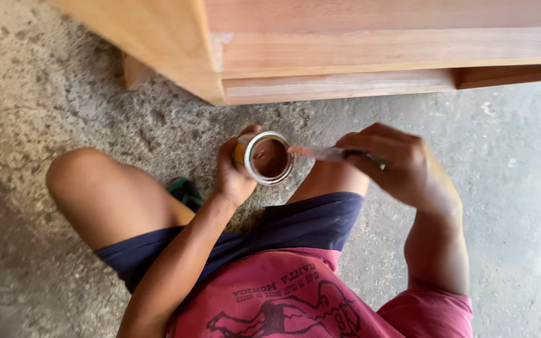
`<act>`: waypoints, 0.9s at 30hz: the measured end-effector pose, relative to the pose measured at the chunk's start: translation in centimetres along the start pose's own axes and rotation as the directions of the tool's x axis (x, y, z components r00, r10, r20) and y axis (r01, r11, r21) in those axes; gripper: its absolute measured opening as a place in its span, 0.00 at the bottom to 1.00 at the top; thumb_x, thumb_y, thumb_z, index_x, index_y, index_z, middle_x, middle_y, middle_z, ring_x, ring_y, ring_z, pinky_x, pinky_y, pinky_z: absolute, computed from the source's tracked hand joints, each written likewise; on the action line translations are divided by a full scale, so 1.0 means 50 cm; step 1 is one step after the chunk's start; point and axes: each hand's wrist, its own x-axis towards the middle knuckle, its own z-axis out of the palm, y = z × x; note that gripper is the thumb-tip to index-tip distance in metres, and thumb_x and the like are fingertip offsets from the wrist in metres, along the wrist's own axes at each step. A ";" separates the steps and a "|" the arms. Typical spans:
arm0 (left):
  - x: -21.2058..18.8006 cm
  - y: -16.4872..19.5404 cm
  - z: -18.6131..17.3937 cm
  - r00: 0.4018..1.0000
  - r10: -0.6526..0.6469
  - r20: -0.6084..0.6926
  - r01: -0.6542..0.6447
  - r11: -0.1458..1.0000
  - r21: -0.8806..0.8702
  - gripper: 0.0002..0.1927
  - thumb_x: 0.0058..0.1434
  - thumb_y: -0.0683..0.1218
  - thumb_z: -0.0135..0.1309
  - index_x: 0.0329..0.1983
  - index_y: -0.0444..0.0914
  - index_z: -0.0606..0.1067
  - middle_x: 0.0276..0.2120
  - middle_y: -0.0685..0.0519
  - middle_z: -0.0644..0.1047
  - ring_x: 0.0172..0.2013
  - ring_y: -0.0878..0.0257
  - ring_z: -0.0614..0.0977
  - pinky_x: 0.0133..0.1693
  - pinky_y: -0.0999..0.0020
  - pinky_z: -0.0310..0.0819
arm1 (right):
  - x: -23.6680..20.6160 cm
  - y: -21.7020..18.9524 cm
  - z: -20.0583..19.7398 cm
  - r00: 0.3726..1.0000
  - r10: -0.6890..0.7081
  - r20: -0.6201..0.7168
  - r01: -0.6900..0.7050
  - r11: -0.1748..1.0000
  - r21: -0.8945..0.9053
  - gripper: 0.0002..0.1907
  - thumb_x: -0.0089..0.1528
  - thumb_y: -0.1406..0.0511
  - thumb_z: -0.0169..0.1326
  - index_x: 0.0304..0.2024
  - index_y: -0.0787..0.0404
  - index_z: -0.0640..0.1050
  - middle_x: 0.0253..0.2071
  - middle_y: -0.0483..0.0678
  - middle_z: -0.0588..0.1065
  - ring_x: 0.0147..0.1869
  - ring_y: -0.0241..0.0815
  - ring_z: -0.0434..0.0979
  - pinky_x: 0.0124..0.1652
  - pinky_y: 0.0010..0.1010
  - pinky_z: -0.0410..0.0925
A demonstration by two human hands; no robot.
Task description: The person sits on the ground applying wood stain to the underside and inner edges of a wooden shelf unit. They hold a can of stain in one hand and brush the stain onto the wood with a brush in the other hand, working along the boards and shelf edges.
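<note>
small open tin (269, 158) with brown paste, held above the concrete floor (508, 188) between the knees | left hand (236, 175) fingers closed around tin | right hand (396, 164) fingers gripping thin blade tool (320, 152), tip at tin rim | wooden cabinet (345, 50) just behind

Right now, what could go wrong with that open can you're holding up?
The left hand holds the small open can tilted in mid-air, so the brown stuff inside might spill onto the knees or the concrete floor. The right hand pokes a thin tool over the rim; drips could land on the wooden furniture.
</note>
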 end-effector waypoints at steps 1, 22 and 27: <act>0.005 0.003 -0.002 1.000 -0.013 -0.008 0.013 1.000 -0.023 0.27 0.71 0.61 0.44 0.62 0.39 0.73 0.54 0.49 0.79 0.56 0.55 0.80 0.61 0.52 0.75 | 0.000 0.028 -0.005 0.997 0.022 -0.073 -0.022 1.000 0.002 0.09 0.62 0.73 0.61 0.46 0.65 0.81 0.44 0.52 0.80 0.45 0.45 0.84 0.43 0.33 0.77; -0.010 0.005 -0.017 0.993 -0.028 -0.111 0.022 0.998 -0.054 0.25 0.71 0.59 0.42 0.61 0.40 0.74 0.54 0.49 0.78 0.56 0.53 0.79 0.61 0.50 0.73 | 0.120 0.500 -0.015 0.796 -0.112 -0.595 -0.301 0.780 -0.549 0.04 0.65 0.74 0.57 0.34 0.64 0.79 0.29 0.52 0.77 0.34 0.51 0.80 0.32 0.43 0.68; -0.004 -0.001 -0.011 0.995 -0.057 -0.079 0.051 0.995 -0.081 0.25 0.69 0.60 0.42 0.60 0.41 0.73 0.54 0.49 0.79 0.57 0.53 0.79 0.60 0.49 0.73 | 0.127 0.513 -0.009 0.777 -0.231 -0.586 -0.186 0.804 -0.565 0.03 0.63 0.73 0.57 0.40 0.64 0.79 0.35 0.53 0.79 0.39 0.53 0.81 0.34 0.42 0.72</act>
